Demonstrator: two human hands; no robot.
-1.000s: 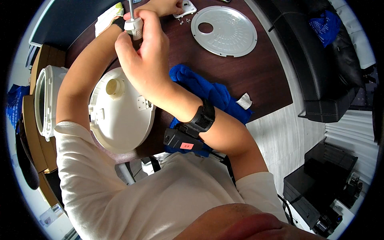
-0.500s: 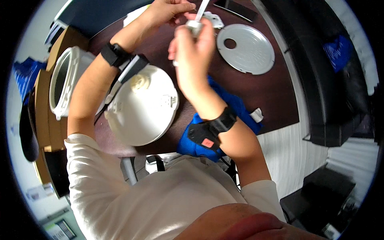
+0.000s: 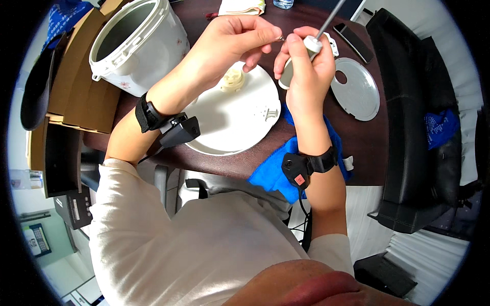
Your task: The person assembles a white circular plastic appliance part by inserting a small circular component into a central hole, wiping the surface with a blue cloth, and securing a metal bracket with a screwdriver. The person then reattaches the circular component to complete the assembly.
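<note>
My left hand (image 3: 237,46) is closed in a pinch on a small metal screw (image 3: 281,39). In my right hand (image 3: 310,76) is a screwdriver (image 3: 312,45) with a whitish handle, its shaft pointing up to the far right. Both hands are close together above the far side of a white round lid (image 3: 229,120), which lies inner side up on the table. A cream round fitting (image 3: 233,80) sits inside that lid. Right of my right hand lies a grey metal disc (image 3: 363,97) with a hole. A white flat part (image 3: 334,47) is partly hidden behind my fingers.
A white rice cooker body (image 3: 163,56) stands open at the left, beside cardboard boxes (image 3: 84,94). A blue cloth (image 3: 275,166) lies under my right forearm. A phone (image 3: 353,43) and a folded cloth (image 3: 241,7) are at the far side. A black sofa (image 3: 416,127) stands right of the dark table (image 3: 365,148).
The view has shifted, so the table's far side and the whole cooker body show more. My hands have come slightly apart, still holding the screwdriver on the right and pinching on the left.
</note>
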